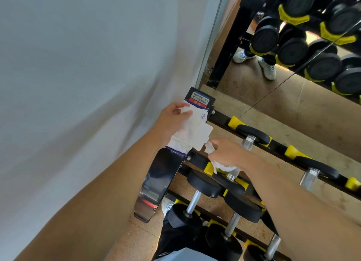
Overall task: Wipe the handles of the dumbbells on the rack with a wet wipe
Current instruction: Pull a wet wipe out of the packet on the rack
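wall: plain pale grey-white painted wall (88,65), left | floor: brown speckled cork-like floor (293,108) | mirror: large wall mirror (244,79), upper right, reflecting floor

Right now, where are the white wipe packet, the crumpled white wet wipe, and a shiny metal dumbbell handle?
white wipe packet (190,131), head view, its front face.
crumpled white wet wipe (221,166), head view, hanging part.
shiny metal dumbbell handle (193,202), head view, mid-bar.
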Demonstrator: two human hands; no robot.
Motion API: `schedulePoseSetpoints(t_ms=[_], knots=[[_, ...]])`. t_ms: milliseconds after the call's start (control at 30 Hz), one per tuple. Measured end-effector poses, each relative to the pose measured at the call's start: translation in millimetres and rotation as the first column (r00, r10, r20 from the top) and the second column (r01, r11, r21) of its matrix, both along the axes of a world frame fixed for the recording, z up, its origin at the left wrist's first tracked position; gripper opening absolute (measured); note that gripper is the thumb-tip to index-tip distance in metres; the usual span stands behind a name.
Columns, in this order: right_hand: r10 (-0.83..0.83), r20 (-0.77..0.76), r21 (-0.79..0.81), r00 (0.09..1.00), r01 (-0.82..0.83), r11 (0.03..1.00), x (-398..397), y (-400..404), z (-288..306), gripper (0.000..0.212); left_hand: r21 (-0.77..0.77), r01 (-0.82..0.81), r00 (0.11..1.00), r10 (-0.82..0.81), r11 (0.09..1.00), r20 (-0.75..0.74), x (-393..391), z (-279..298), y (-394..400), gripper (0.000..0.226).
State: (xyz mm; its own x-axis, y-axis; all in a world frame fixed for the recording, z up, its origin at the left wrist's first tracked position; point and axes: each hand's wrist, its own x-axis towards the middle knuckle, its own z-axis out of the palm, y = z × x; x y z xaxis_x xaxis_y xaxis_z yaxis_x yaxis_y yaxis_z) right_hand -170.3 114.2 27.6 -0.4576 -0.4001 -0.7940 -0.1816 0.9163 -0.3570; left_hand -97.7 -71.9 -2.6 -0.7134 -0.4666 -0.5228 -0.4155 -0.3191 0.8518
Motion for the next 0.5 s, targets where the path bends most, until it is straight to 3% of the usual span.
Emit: schedulePoseSetpoints(t_ms=[100, 200, 333, 400, 500], knots=[[-0.018, -0.024, -0.074, 1.0, 0.016, 0.997, 1.9, -3.3, 1.4, 0.02, -0.154, 0.093, 0.99, -0.075, 0.984, 0.117, 11.2, -20.0, -1.6, 0.037], [-0.063, -0.033, -0.144, 0.997, 0.058, 0.988, 3.9, -5.8, 5.4, 0.024, -0.387, 0.151, 0.98, -0.087, 0.91, 0.178, 21.4, -34.5, 0.3, 0.042], [-0.064, -0.074, -0.268, 0.995, 0.042, 0.962, 9.6, -12.1, 13.5, 0.027, -0.625, 0.156, 0.985, -0.074, 0.765, 0.154, 23.2, -38.4, 9.4, 0.045], [-0.039, -0.091, -0.289, 0.995, 0.011, 0.957, 12.4, -17.6, 14.4, 0.029, -0.625, 0.119, 0.989, -0.038, 0.772, 0.142, 23.2, -39.9, 11.3, 0.05], [-0.012, -0.051, -0.274, 0.999, -0.002, 0.962, 14.6, -27.4, 0.5, 0.055, -0.512, -0.043, 0.989, 0.107, 0.858, 0.098, 25.4, -36.5, 8.9, 0.045]])
